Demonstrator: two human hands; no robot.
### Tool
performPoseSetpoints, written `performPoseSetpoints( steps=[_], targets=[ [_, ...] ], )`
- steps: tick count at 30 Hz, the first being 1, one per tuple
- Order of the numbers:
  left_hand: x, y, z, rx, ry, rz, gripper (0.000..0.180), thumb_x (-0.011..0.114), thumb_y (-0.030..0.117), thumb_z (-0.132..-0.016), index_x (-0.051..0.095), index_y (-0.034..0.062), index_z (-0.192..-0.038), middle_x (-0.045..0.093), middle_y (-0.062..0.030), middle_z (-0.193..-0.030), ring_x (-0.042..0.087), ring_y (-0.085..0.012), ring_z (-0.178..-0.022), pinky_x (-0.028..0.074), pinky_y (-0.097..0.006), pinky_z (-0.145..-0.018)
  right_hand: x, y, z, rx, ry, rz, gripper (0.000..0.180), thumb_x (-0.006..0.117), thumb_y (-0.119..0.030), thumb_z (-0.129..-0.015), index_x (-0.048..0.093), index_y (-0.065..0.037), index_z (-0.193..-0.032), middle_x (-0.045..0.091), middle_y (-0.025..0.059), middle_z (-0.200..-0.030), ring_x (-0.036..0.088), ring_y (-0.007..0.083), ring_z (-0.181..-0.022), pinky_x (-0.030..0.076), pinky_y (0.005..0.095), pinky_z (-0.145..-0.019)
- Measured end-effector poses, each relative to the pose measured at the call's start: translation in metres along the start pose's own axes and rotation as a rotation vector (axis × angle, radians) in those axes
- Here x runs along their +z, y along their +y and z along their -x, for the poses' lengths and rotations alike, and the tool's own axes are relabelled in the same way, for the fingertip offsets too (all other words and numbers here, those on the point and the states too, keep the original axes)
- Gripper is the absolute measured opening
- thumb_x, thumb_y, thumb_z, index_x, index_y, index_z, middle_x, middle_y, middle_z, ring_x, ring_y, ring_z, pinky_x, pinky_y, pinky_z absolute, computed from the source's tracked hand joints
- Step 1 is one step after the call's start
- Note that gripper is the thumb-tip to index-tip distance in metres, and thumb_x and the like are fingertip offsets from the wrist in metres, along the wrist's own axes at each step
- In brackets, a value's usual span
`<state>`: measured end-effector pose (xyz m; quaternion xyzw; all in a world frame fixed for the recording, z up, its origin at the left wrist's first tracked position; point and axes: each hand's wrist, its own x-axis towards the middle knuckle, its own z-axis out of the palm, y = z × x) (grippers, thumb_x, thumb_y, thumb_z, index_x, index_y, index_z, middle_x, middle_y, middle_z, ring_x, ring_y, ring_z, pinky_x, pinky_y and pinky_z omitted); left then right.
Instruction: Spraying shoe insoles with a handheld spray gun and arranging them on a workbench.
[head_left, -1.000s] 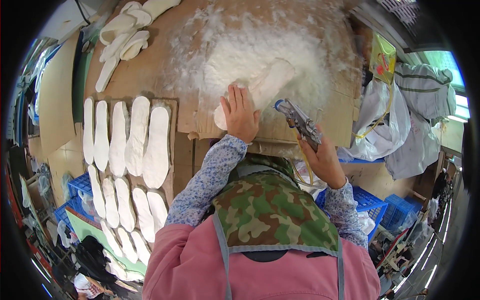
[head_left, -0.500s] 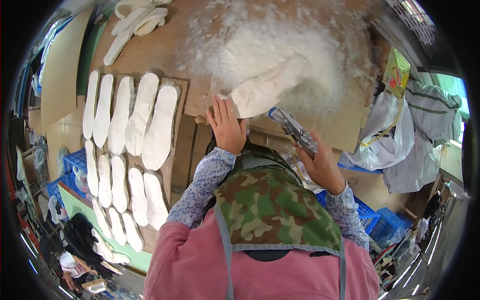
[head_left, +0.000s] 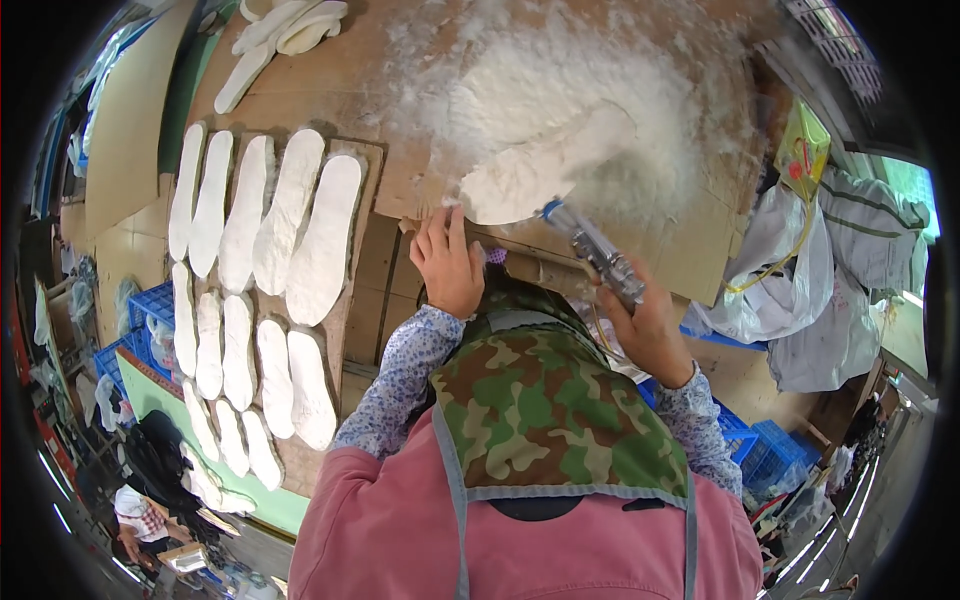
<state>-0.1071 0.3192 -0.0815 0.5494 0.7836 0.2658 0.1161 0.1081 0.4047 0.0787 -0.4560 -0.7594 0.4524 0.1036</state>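
Mid-spraying: right hand [head_left: 650,325] clenched around spray gun [head_left: 592,250], nozzle just short of insole [head_left: 540,170]; left hand [head_left: 447,262] flat, empty, beside it; next, probably a steady pass.

we have one view only, from a fisheye camera on the head, facing steeply down over the apron [head_left: 540,420] and forearms onto the tabletop [head_left: 330,90]. it sits close above the hands; straight edges bend toward the dark round rim, and the floor shows at the sides.
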Motion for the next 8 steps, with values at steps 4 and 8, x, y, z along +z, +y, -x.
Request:
performPoseSetpoints(
  steps=[4, 8],
  targets=[
    [0.007, -0.002, -0.008, -0.172, 0.019, 0.314, 0.056, 0.057, 0.01, -0.089, 0.037, 0.0029, -0.141, 0.05, -0.0198, -0.116, 0.052, -0.0361, -0.099, 0.041, -0.05, -0.088, -0.008, 0.006, 0.004, 0.054, 0.11, -0.024, 0.031, 0.059, -0.006, -0.091, 0.05, -0.001, -0.12, 0.067, 0.0184, -0.092, 0.066, 0.0365, -0.085, 0.05, 0.0378, -0.073],
    [0.015, -0.002, -0.017, -0.27, 0.048, 0.558, 0.056, 0.057, 0.005, -0.089, 0.036, 0.001, -0.14, 0.051, -0.0179, -0.106, 0.054, -0.0331, -0.089, 0.047, -0.041, -0.077, -0.016, 0.001, 0.013, 0.051, -0.006, -0.005, 0.032, 0.06, -0.007, -0.09, 0.05, 0.0, -0.12, 0.066, 0.0196, -0.095, 0.066, 0.0365, -0.089, 0.049, 0.0377, -0.078]
  ],
)
